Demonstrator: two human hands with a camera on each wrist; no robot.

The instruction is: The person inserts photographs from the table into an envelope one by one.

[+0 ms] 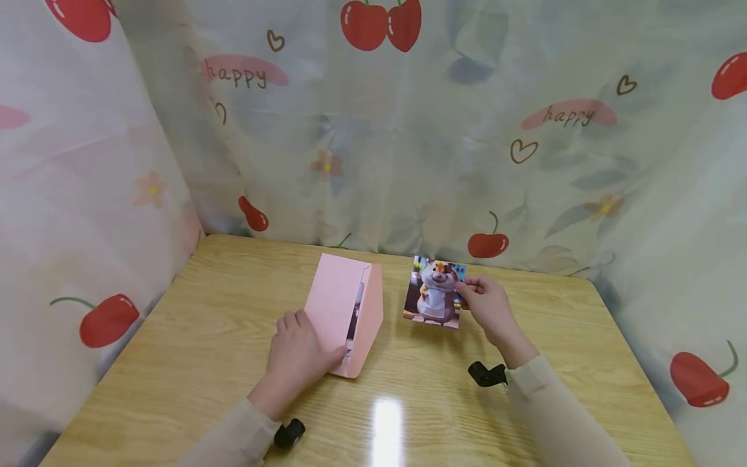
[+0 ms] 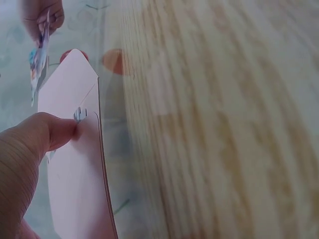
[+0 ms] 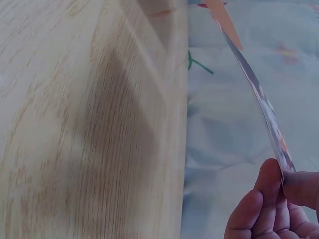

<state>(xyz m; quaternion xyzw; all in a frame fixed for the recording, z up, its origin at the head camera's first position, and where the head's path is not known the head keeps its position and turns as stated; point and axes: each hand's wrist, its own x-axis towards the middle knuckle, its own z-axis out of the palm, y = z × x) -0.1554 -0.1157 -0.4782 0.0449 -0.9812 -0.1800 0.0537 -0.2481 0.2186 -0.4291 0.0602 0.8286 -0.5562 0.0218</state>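
Note:
My left hand (image 1: pixel 296 350) grips a pink envelope (image 1: pixel 338 292) by its lower part, thumb over the front near the opening. The envelope's flap (image 1: pixel 371 311) stands open toward the right, and a strip of a printed picture (image 1: pixel 353 321) shows in the opening. Between thumb and fingers, my right hand (image 1: pixel 489 310) pinches the right edge of a square picture card (image 1: pixel 436 295) with a cartoon hamster on it. Its printed side faces the head camera, to the right of the envelope. In the right wrist view the card (image 3: pixel 259 99) appears nearly edge-on and slightly bowed.
Both hands work over a wooden table (image 1: pixel 233 279). A curtain (image 1: pixel 397 155) printed with cherries, hearts and "happy" hangs behind the table and along both sides. Black wrist cameras (image 1: pixel 487 374) sit by the sleeves. A light reflection lies on the table near the front.

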